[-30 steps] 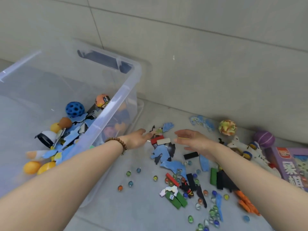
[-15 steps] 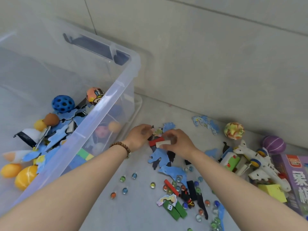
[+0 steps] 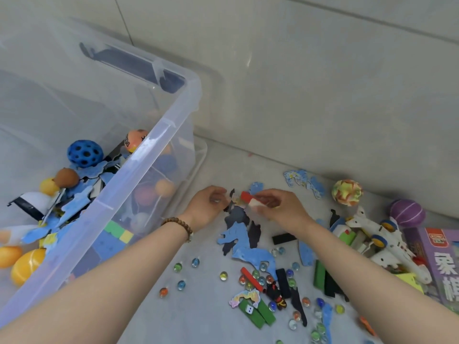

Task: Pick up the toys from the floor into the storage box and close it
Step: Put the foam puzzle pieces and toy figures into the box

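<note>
One red block point(image 3: 246, 195), right hand point(image 3: 280, 207) pinching

Two bare forearms fill the lower left and lower right of the frame, uncovered along all that shows. A bracelet point(image 3: 177, 225) of round brown beads circles the left wrist, just left of centre. The left hand point(image 3: 207, 207) and right hand point(image 3: 280, 207) are bare too.

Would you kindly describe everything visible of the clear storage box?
The storage box is a large tub of clear, slightly frosted plastic with a thick rim and a dark handle at its far end. It stands upright and lidless on the floor, partly filled with balls, blue puzzle pieces and blocks. Neither the left hand nor the right hand touches it.
</note>
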Available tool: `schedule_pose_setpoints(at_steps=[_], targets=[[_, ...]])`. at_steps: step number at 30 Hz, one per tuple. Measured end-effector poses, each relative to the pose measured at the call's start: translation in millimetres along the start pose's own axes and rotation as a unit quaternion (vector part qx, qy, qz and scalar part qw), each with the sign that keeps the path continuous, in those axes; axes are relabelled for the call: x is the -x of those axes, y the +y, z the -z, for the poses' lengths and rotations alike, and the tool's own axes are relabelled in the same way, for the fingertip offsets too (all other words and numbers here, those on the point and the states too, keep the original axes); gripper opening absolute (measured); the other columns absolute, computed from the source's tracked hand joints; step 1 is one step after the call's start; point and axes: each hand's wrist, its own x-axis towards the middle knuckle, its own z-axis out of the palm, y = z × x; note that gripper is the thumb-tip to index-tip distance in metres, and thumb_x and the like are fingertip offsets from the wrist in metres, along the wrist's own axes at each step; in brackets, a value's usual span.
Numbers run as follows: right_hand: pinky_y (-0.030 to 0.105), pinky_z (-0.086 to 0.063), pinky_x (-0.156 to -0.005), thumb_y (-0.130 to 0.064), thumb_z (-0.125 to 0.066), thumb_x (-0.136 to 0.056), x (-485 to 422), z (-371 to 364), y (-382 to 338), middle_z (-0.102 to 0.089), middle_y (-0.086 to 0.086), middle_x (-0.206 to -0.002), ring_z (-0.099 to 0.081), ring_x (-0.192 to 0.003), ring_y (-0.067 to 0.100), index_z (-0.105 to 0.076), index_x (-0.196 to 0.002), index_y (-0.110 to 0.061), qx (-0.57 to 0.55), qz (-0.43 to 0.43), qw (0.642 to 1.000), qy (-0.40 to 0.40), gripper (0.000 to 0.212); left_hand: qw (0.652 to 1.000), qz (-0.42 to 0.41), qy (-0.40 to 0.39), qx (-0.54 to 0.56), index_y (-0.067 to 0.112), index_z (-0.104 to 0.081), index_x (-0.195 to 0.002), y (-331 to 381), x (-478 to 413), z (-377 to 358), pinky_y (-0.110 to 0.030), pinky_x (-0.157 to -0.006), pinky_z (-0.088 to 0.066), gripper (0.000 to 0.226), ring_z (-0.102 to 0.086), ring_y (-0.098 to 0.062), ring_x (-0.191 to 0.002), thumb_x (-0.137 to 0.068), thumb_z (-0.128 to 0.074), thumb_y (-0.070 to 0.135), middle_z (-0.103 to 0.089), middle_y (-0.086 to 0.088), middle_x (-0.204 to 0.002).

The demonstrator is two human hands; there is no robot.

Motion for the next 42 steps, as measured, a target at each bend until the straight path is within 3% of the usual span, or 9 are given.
schedule_pose_setpoints(at_steps=[4, 8, 14, 17, 23, 31, 36, 38, 42], targets=[[0.011, -0.043, -0.058, -0.022, -0.075, -0.077, 4, 26, 14, -0.064, -0.005, -0.086, -0.056, -0.073, 0.003, -0.066, -0.095, -0.018, -0.082, -0.080, 0.991, 0.065, 0.020, 0.997, -0.023, -0.020, -0.070, 0.016, -0.044, -0.134, -2, 0, -7, -0.016, -0.082, -0.037, 0.062, -0.050, -0.010, -0.099, -0.080, -0.072, 0.028, -0.052, -0.003, -0.124], [0.019, -0.042, -0.060, -0.027, -0.077, -0.074, 6, 19, 27, -0.059, -0.003, -0.079, -0.054, -0.074, 0.014, -0.062, -0.091, -0.010, -0.013, -0.124, 0.990, 0.067, 0.028, 0.989, -0.055, -0.032, -0.137, 0.018, -0.031, -0.142, -5, -3, -10, -0.020, -0.095, -0.039, 0.091, -0.047, -0.014, -0.115, -0.068, -0.081, 0.036, -0.039, -0.003, -0.131], [0.025, -0.042, -0.067, -0.038, -0.077, -0.071, 3, 9, 22, -0.057, -0.004, -0.089, -0.055, -0.083, 0.015, -0.056, -0.096, -0.017, 0.087, -0.116, 0.987, 0.070, 0.039, 0.961, -0.099, -0.069, -0.250, 0.029, -0.024, -0.143, -8, -5, -10, -0.026, -0.098, -0.040, 0.099, -0.036, -0.016, -0.123, -0.063, -0.081, 0.043, -0.024, 0.001, -0.135], [0.029, -0.044, -0.074, -0.039, -0.075, -0.073, 2, 4, 18, -0.058, -0.001, -0.095, -0.055, -0.088, 0.017, -0.057, -0.097, -0.017, 0.130, -0.121, 0.981, 0.073, 0.037, 0.949, -0.115, -0.059, -0.286, 0.033, -0.029, -0.138, -7, -3, -9, -0.030, -0.094, -0.044, 0.091, -0.035, -0.015, -0.121, -0.063, -0.081, 0.044, -0.024, 0.002, -0.134], [0.025, -0.038, -0.067, -0.034, -0.071, -0.079, 4, -3, 10, -0.057, 0.000, -0.094, -0.053, -0.083, 0.016, -0.053, -0.087, -0.019, 0.178, -0.109, 0.974, 0.092, 0.025, 0.941, -0.131, -0.034, -0.310, 0.025, -0.038, -0.127, -9, -5, -13, -0.027, -0.088, -0.039, 0.081, -0.035, -0.017, -0.113, -0.063, -0.081, 0.045, -0.033, 0.002, -0.128], [0.024, -0.038, -0.072, -0.030, -0.073, -0.077, 12, 7, 21, -0.056, -0.005, -0.094, -0.054, -0.090, 0.015, -0.054, -0.095, -0.022, 0.123, -0.083, 0.985, 0.092, 0.027, 0.952, -0.119, -0.033, -0.280, 0.023, -0.040, -0.121, -7, -6, -17, -0.028, -0.086, -0.040, 0.073, -0.043, -0.014, -0.105, -0.064, -0.081, 0.041, -0.045, 0.006, -0.114], [0.020, -0.035, -0.078, -0.025, -0.068, -0.082, 14, 15, 27, -0.056, -0.005, -0.105, -0.051, -0.096, 0.012, -0.059, -0.113, -0.018, 0.133, -0.065, 0.987, 0.060, 0.033, 0.961, -0.105, -0.031, -0.252, 0.028, -0.039, -0.125, -6, -5, -19, -0.030, -0.084, -0.044, 0.069, -0.046, -0.015, -0.099, -0.069, -0.079, 0.038, -0.043, 0.008, -0.101], [0.020, -0.038, -0.074, -0.024, -0.066, -0.085, 15, 19, 27, -0.058, -0.004, -0.100, -0.052, -0.090, 0.011, -0.063, -0.113, -0.013, 0.086, -0.069, 0.993, 0.050, 0.030, 0.971, -0.094, -0.003, -0.221, 0.030, -0.039, -0.128, -5, -4, -23, -0.030, -0.086, -0.045, 0.063, -0.051, -0.017, -0.103, -0.076, -0.072, 0.040, -0.044, 0.006, -0.104], [0.025, -0.055, -0.080, -0.020, -0.064, -0.087, 21, 29, 26, -0.066, 0.003, -0.100, -0.062, -0.089, 0.015, -0.060, -0.119, -0.007, -0.158, -0.125, 0.980, 0.001, 0.035, 0.976, -0.082, 0.025, -0.202, 0.030, -0.044, -0.131, 1, -6, -29, -0.034, -0.091, -0.046, 0.054, -0.052, -0.018, -0.107, -0.083, -0.064, 0.042, -0.046, 0.000, -0.116]])
